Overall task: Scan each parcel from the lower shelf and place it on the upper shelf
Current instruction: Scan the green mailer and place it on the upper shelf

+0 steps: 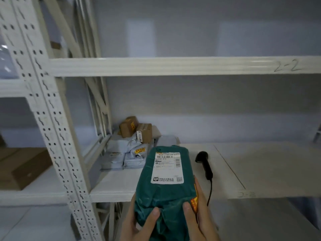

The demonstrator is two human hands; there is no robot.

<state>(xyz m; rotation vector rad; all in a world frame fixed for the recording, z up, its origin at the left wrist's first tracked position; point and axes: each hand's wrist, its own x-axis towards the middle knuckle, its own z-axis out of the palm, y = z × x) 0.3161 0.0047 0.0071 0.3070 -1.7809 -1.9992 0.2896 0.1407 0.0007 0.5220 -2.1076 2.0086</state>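
Low at the front of the lower shelf (260,171), a green parcel (165,192) is held up in both hands, its far end reaching over the shelf's front edge. It is a soft, dark teal plastic mailer, wrinkled and bunched at the near end, with a white shipping label (167,168) facing upward that carries barcodes, a line of printed code and a small QR square. A strip of orange and yellow tape runs down its right side. The left hand (137,221) grips the near left corner, thumb pressed on top of the creased plastic; the right hand (198,214) clasps the right edge, thumb on top and fingers curled along the side. Just beside the parcel to the right, a black handheld scanner (205,164) lies on the shelf, its cable trailing over the edge. Behind, at the shelf's back left, grey mailers (121,153) are stacked with brown boxes (135,129) on top. The upper shelf (173,66) is marked "2-2".
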